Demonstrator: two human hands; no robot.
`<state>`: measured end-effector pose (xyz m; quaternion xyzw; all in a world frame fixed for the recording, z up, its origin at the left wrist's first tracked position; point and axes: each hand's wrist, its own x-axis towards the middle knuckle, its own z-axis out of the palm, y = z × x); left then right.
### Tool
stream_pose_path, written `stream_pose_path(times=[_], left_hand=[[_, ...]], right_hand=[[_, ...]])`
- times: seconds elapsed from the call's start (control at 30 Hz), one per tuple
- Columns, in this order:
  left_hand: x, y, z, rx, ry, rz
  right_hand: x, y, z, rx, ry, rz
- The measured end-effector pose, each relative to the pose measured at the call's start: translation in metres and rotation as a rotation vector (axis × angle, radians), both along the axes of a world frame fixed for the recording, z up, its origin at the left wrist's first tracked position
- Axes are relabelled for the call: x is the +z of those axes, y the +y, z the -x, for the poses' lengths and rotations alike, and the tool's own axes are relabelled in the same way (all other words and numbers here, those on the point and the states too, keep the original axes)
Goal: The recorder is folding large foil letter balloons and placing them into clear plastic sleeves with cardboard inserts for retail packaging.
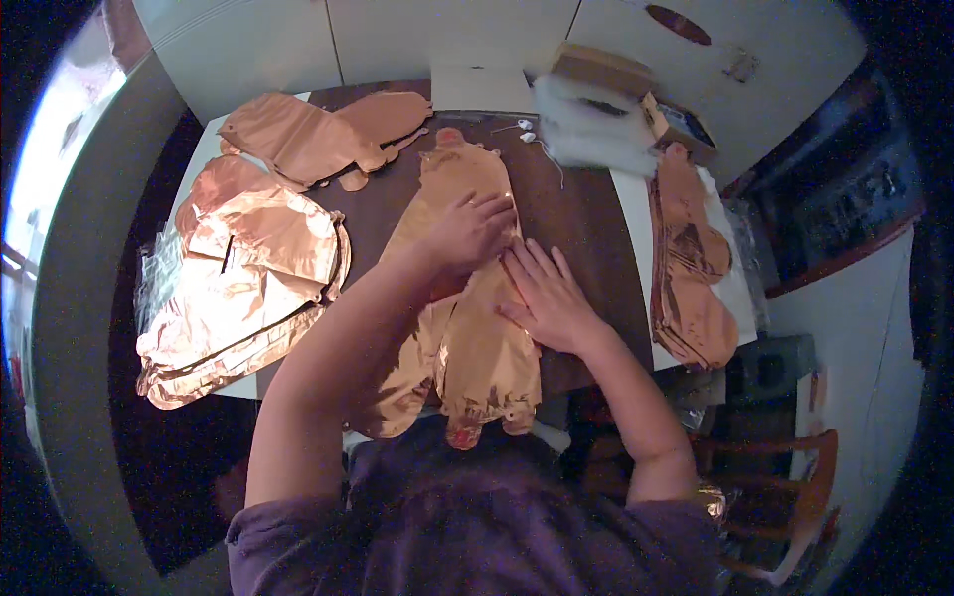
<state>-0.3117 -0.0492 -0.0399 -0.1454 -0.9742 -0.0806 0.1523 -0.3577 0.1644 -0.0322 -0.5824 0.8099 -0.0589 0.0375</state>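
A flat copper-coloured foil balloon (pixel 487 363) lies lengthwise in front of me, its lower end over the near table edge against my shirt. My left hand (pixel 472 233) rests on its upper middle, fingers bent and close together at the right edge of the foil. Beneath that hand the foil is hidden, as are the fingertips in part. Just below and to the right, my right hand (pixel 549 303) lies flat with spread fingers, partly on the balloon's right edge and partly over the dark tabletop.
Flat foil balloons are piled at the left (pixel 258 268) and far left (pixel 308 139). Another stack (pixel 686 258) lies at the right edge. Small white items with a cord (pixel 527 131), a clear plastic bag (pixel 596 119) and an open box (pixel 679 127) stand at the back. A wooden chair (pixel 820 487) is lower right.
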Motion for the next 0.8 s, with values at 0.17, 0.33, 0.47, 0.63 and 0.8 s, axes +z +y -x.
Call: stream_pose_path(times=[0.17,0.33,0.47,0.63,0.8], left_hand=[[-0.016,-0.005,0.01,0.061,0.044,-0.143],[-0.017,-0.008,0.016,0.023,0.048,-0.153],[-0.01,-0.005,0.021,0.09,0.025,-0.183],[0.014,0.002,0.036,0.187,0.006,-0.117],[-0.015,-0.031,0.07,0.345,0.191,-0.143]], right_hand=[[0.003,0.012,-0.014,0.083,-0.011,-0.004],[0.006,0.026,-0.028,0.112,0.012,-0.074],[0.005,0.029,-0.029,0.112,-0.042,-0.044],[0.005,0.03,-0.033,0.096,-0.018,-0.072],[0.006,0.024,-0.031,0.13,-0.027,-0.046]])
